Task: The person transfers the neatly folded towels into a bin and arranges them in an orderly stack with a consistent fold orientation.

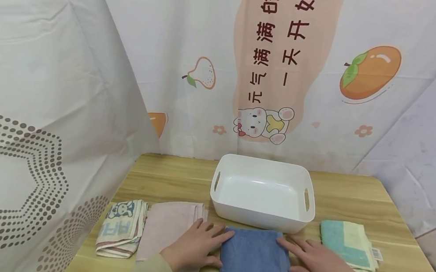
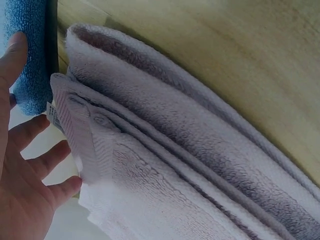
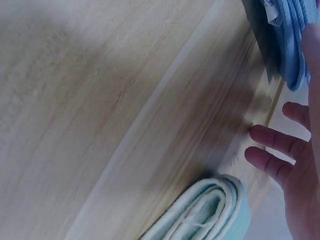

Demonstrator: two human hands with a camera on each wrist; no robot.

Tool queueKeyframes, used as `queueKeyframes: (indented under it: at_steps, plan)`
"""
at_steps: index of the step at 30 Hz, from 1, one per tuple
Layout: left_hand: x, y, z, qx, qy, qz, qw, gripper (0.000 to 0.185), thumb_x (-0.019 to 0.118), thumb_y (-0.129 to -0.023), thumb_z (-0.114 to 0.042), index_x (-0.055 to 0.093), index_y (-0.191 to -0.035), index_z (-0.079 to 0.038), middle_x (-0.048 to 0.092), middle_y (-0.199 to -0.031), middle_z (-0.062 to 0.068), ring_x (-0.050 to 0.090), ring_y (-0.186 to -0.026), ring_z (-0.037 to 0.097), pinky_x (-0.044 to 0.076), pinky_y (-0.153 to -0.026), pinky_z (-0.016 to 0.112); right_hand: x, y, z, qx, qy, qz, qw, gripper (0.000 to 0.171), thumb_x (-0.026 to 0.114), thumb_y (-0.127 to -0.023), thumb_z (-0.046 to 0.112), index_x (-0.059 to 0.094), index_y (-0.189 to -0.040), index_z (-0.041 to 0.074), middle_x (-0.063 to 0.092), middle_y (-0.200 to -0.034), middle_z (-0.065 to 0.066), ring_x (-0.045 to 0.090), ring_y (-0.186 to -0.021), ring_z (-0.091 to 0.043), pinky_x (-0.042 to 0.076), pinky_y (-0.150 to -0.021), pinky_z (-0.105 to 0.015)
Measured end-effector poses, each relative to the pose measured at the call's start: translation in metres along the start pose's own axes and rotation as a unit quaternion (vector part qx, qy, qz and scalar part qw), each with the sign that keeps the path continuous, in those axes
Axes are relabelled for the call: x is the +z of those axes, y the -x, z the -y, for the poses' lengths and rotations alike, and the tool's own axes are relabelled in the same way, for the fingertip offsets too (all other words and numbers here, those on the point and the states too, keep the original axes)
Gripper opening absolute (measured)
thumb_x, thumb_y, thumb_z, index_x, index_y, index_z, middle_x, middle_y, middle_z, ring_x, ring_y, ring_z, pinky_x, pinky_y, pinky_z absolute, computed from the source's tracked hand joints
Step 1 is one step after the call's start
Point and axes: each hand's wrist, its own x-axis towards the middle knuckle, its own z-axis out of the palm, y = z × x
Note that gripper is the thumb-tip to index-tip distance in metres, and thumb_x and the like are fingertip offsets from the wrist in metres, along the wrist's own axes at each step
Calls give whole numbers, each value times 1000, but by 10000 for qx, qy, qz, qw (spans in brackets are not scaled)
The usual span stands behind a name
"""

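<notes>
Left hand: your left hand lies flat, fingers straight, against the blue towel's left edge, steadying it.
Right hand: your right hand rests flat on its right edge.
Blue towel: folded, just in front of the white bin.
Neighbours: pink towel left of the blue towel, green towel right.

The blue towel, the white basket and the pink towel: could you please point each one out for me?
blue towel (image 1: 254,264): head view, middle of its top face.
white basket (image 1: 259,218): head view, near front wall.
pink towel (image 1: 166,228): head view, bare top face.
</notes>
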Motion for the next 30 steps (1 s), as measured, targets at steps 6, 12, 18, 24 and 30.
queueKeyframes:
  at_steps: [6,12,18,24,30]
  plan:
    - [-1,-2,-2,22,39,76,10000,78,58,-95,-65,31,-161,-33,48,-156,1,50,-133,29,37,-111,62,4,-2,1,-58,-74,124,9999,65,61,-100,50,41,-157,29,56,-147,-13,64,-102,-20,55,-75,-37]
    - [-4,-4,-5,-112,188,223,9995,66,53,-101,-56,35,-160,-33,46,-156,-1,48,-134,28,37,-111,60,7,-4,3,-86,-45,191,9998,63,59,-100,51,42,-157,30,57,-146,-13,65,-105,-23,56,-78,-39]
    - [-5,-6,-7,-168,260,267,9992,68,47,-101,-64,37,-159,-32,46,-156,1,48,-134,27,40,-111,53,4,-5,6,-12,-114,344,9993,60,56,-102,52,43,-156,30,58,-145,-13,65,-111,-26,56,-83,-42]
    - [-4,-7,-8,-190,199,243,9993,73,50,-98,-68,36,-159,-32,46,-156,1,49,-132,26,42,-107,48,2,-8,8,-56,-148,384,9991,59,55,-102,51,45,-155,27,57,-145,-14,63,-117,-28,55,-85,-46]
    - [-6,-10,-10,-270,214,265,9991,74,54,-96,-67,36,-159,-33,47,-155,1,52,-128,26,43,-105,45,5,-12,10,-150,-56,302,9994,62,56,-101,54,46,-154,24,58,-144,-14,63,-117,-26,55,-85,-44]
